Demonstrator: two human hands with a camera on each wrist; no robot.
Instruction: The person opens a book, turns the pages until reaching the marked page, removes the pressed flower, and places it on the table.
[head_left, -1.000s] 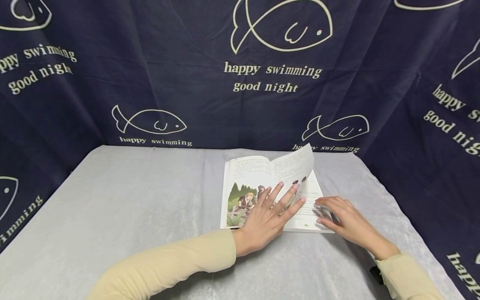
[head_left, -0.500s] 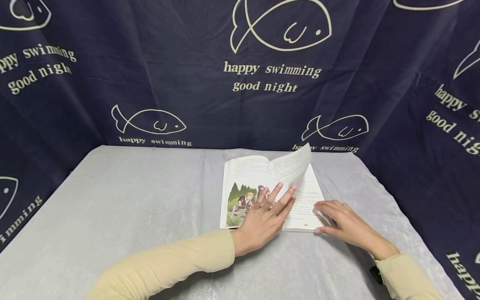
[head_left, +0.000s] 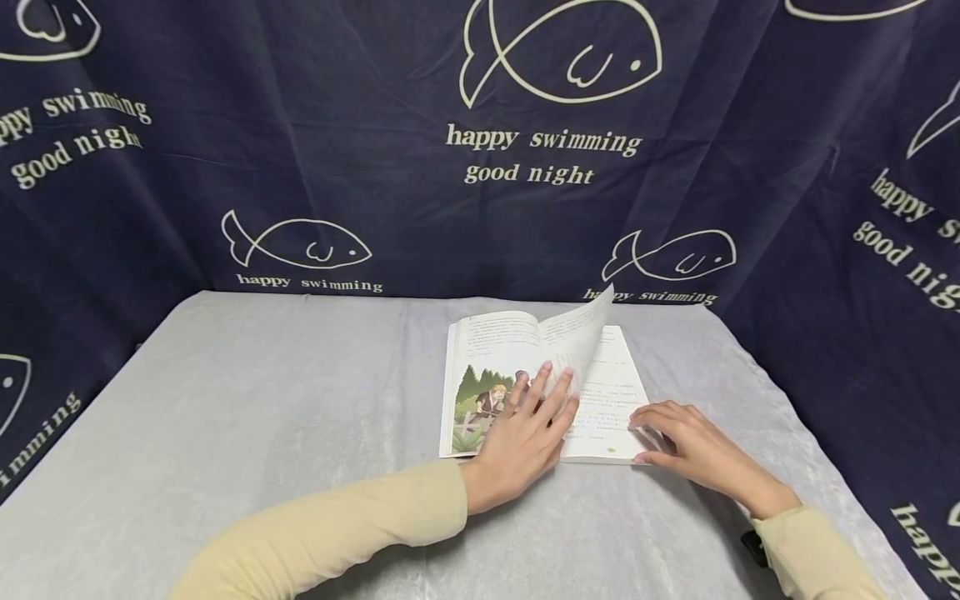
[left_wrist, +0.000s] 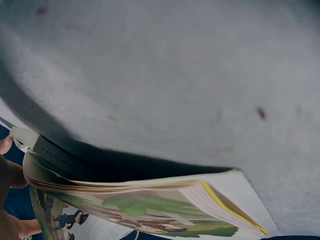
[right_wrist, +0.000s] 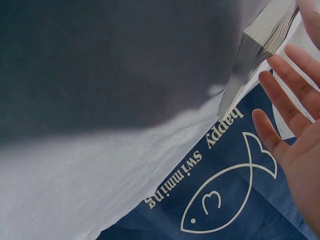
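1. One book (head_left: pixel 607 429), open on the table (head_left: pixel 285 417): under the left hand (head_left: pixel 519 442), right edge just at the fingertips of the right hand (head_left: pixel 693 446).
2. Left hand: flat, fingers spread, not gripping. Lies across the middle of the book, over part of the color illustration (head_left: pixel 480 400).
3. Raised page (head_left: pixel 576 325): curls up beyond the left hand's fingertips, top corner high. Fingertips overlap its lower part; can't tell how hard they press.
4. Right hand: loose, fingers slightly bent, not clamped on anything. Thumb by the near right corner of the book.
5. Black item (head_left: pixel 753 550) beside the right cuff, too small to identify.
6. Navy fish-print curtain (head_left: pixel 375 125) beyond both hands.
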